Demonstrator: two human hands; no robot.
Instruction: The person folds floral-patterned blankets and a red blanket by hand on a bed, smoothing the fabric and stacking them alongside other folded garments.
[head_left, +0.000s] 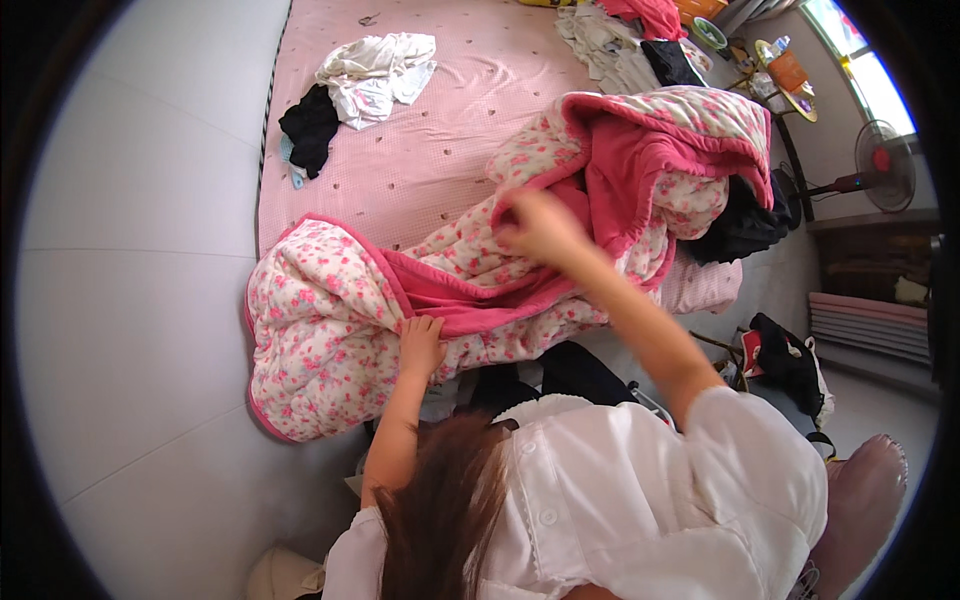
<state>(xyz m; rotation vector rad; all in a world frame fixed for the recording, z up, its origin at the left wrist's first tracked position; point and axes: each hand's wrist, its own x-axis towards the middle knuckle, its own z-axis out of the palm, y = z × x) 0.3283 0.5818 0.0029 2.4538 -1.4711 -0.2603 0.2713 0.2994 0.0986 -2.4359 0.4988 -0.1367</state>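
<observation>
A floral quilt with a pink lining and pink edging (322, 330) lies bunched across the near side of a bed with a pink patterned sheet (465, 82). My left hand (422, 346) rests on the quilt's pink edge near its left part, fingers bent over the fabric; whether it grips is unclear. My right hand (536, 225), blurred, is over the middle of the quilt beside a raised fold of the edging. Its fingers are too blurred to tell if they hold the cloth. The quilt's right part is heaped up, showing the pink lining.
White clothes (375, 75) and a black garment (311, 131) lie at the bed's far left. More clothes (607, 49) are piled at the far right. A dark heap (742, 225) adjoins the quilt. A fan (885, 165) stands right; a pale wall (142, 225) borders the left.
</observation>
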